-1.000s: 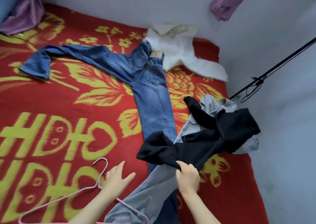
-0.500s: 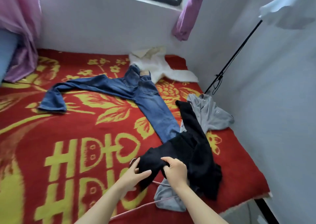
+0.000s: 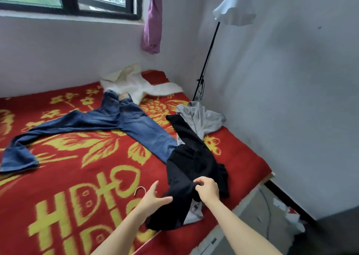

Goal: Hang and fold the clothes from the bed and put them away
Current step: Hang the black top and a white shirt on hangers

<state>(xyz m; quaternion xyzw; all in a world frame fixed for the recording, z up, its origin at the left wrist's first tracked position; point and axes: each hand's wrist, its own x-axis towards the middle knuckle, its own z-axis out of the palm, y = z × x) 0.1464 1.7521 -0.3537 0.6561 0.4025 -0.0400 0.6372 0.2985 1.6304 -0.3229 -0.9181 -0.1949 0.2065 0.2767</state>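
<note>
A black garment lies stretched along the right side of the red bed. My right hand pinches its cloth near the bed's front edge. My left hand is beside it with fingers spread, thumb touching the black cloth's left edge. A pink hanger's hook pokes out just behind my left hand; the rest of the hanger is hidden. A grey top lies under and behind the black garment. Blue jeans are spread across the middle. A white top lies at the far wall.
A black rod leans in the right corner with a white cloth on its top. A purple curtain hangs by the window. Right of the bed is grey floor with a cable and white scraps.
The view has pulled back and up from the bed. The black garment has been dragged toward the front edge and stretched out. My left hand left the hanger and came to the cloth.
</note>
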